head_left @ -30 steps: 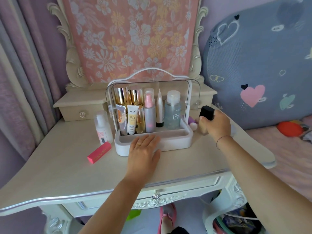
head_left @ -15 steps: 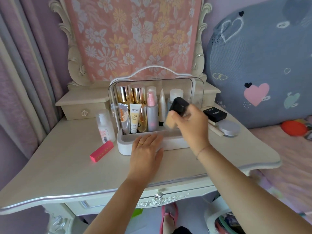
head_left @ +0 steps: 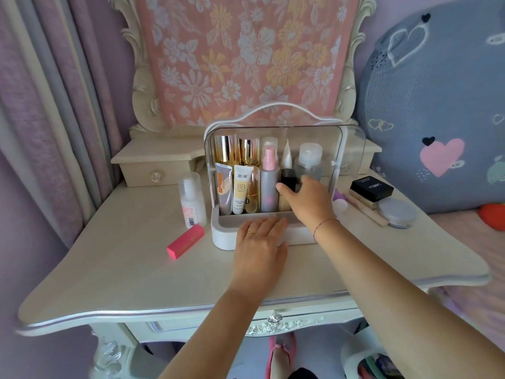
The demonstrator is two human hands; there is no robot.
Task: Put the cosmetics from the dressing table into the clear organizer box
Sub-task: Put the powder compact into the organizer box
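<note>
Left hand (head_left: pixel 259 242) lies flat; right hand (head_left: pixel 308 198) reaches forward, fingers (head_left: pixel 284 188) curled.

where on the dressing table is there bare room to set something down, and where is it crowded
Free: the broad front of the dressing table, from the pink lipstick box and left hand to the front edge; also the front-right corner below the round compact. Crowded: right of the clear organizer box, around the black box, and its back row, where the right hand holds a black-capped bottle.

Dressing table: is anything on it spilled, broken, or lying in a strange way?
Nothing looks spilled or damaged. The pink lipstick box lies flat on its side, at an angle, left of the organizer box, while the white bottle beside it stands upright. A wooden stick lies slanted on the right. The right hand holds a black-capped bottle upright.
</note>
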